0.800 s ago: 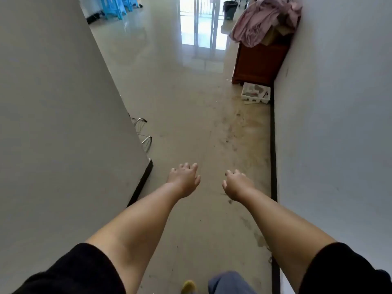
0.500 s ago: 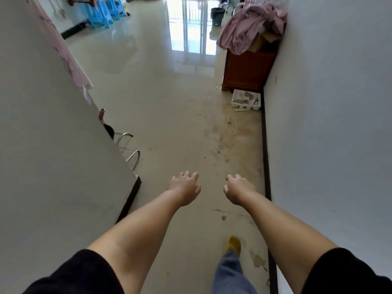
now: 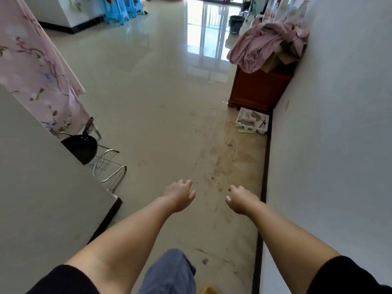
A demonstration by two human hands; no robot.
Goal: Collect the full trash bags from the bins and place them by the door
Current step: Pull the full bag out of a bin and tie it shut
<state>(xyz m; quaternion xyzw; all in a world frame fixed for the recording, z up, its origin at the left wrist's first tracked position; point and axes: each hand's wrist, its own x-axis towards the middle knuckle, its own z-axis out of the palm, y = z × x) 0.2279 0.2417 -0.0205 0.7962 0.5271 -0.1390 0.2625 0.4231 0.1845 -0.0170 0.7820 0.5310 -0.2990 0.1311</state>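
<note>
My left hand (image 3: 179, 195) and my right hand (image 3: 240, 200) are stretched out in front of me over a narrow hallway floor, both holding nothing, fingers loosely curled and apart. A dark bin (image 3: 235, 23) stands far ahead at the end of the shiny floor, near a bright glass door (image 3: 209, 22). No trash bag is visible. My knee in grey-blue trousers (image 3: 169, 272) shows at the bottom.
White walls close in on both sides. A wire rack (image 3: 108, 166) with a black pan (image 3: 81, 146) sits at the left wall's corner, under a pink floral curtain (image 3: 36, 77). On the right stand a brown cabinet (image 3: 256, 92) heaped with pink cloth and a white foam tray (image 3: 252, 120). Blue stools (image 3: 121, 9) stand far left.
I have moved forward along the hallway; the left wall's corner has slid back and the curtain, pan and rack have come into view. Both hands stay held out, holding nothing.
</note>
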